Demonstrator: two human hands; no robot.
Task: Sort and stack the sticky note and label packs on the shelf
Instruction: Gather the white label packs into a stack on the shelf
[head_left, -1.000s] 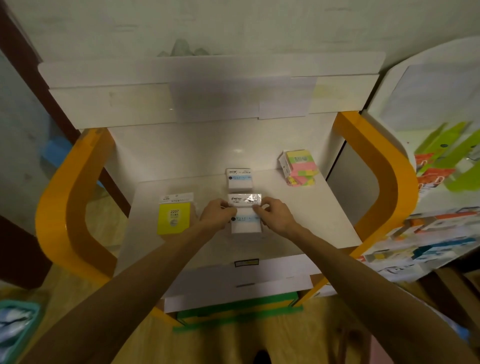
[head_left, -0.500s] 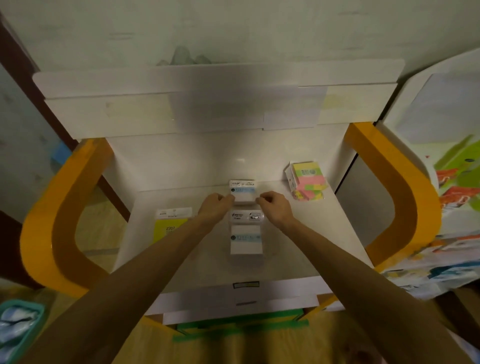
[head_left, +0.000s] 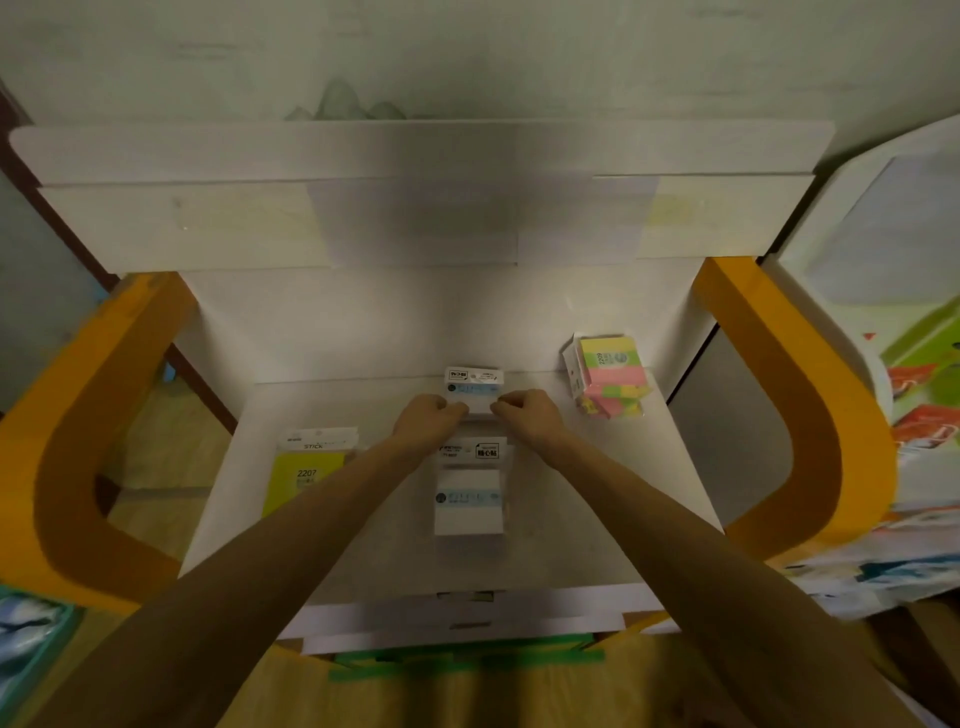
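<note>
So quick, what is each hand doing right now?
Left hand: pinches the left edge of the far white label pack.
Right hand: pinches the right edge of the same pack.

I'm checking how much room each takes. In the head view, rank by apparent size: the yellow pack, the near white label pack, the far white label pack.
1. near white label pack
2. yellow pack, partly hidden by the left arm, so unsure
3. far white label pack, farther away and part-covered by both hands
</note>
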